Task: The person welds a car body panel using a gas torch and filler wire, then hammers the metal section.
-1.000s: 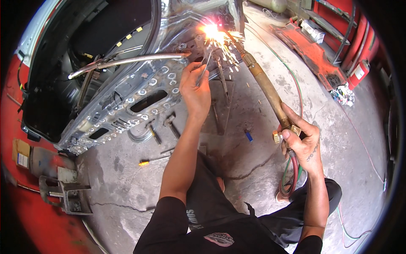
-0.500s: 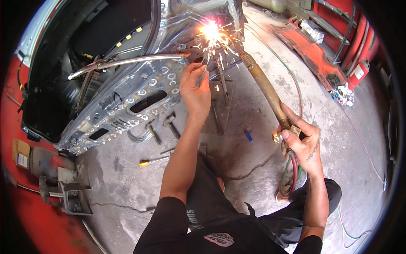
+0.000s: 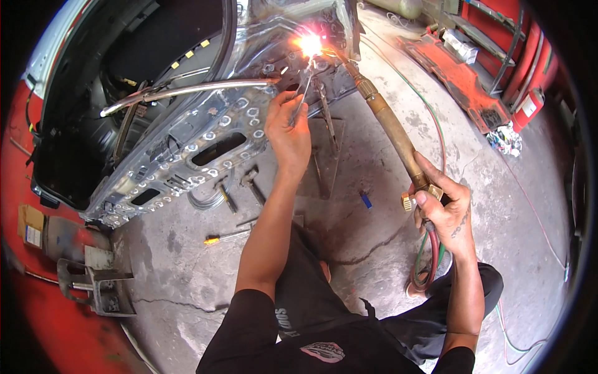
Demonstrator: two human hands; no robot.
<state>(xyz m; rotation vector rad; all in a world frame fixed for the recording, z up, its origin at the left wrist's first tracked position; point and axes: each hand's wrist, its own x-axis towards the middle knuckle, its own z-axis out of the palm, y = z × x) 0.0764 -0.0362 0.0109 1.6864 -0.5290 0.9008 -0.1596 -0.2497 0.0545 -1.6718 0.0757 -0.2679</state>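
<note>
In the head view, the brass torch [image 3: 392, 126] slants from the right hand [image 3: 445, 209] up to a bright glow [image 3: 309, 45] at its tip, whose glare hides the exact contact. The right hand is clasped around the torch's valve end, a brass knob [image 3: 407, 201] sticking out to its left. The left hand [image 3: 289, 129], apart from the right and on the torch's left side, pinches a thin metal rod [image 3: 306, 90] between thumb and fingers, the rod pointing toward the torch's glowing tip. Also left of the torch is a bare grey car body panel [image 3: 180, 158] dotted with pale round marks, a curved metal strip [image 3: 187, 91] crossing above it. Red and green hoses [image 3: 434, 249] loop below the torch's rear end. On the concrete floor [image 3: 349, 221], to the torch's lower left, lie a hammer [image 3: 251, 179] and a yellow-handled tool [image 3: 213, 240], with a small blue object [image 3: 366, 200] nearer the torch; to the torch's upper right lies a scuffed orange-red panel [image 3: 443, 76]
</note>
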